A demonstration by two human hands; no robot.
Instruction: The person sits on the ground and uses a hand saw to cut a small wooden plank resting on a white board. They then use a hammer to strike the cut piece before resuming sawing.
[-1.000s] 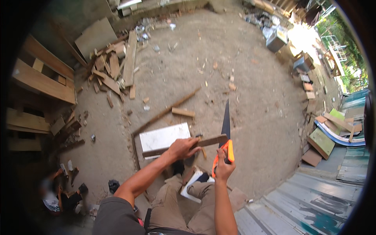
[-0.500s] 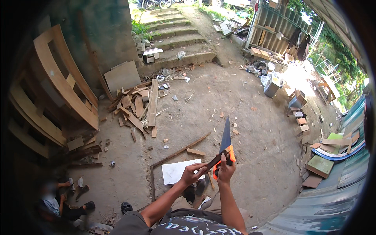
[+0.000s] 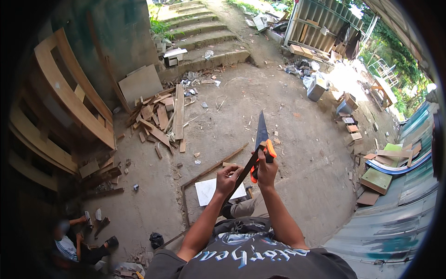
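Observation:
A handsaw with a dark blade (image 3: 262,126) and an orange-and-black handle (image 3: 271,149) is in my right hand (image 3: 267,172), its tip pointing away from me. My right fingers also lie against the upper end of a narrow dark wooden strip (image 3: 248,168), which crosses beside the saw handle. My left hand (image 3: 226,180) pinches that strip lower down, fingers closed. Strip and saw are both held up in front of my body. Below my left hand, a white board (image 3: 206,191) rests on the ground, partly hidden by my arm.
Long thin wooden strips (image 3: 216,168) lie at an angle around the board. A heap of wood offcuts (image 3: 160,121) is ahead to the left, near leaning wooden frames (image 3: 55,79). Another person (image 3: 69,244) sits at lower left. Steps (image 3: 200,42) rise behind; metal sheets (image 3: 385,232) line the right.
The saw and strip have risen and moved away from me. The strip now stands at a steeper slant, its upper end showing above my right hand. My view has shifted slightly.

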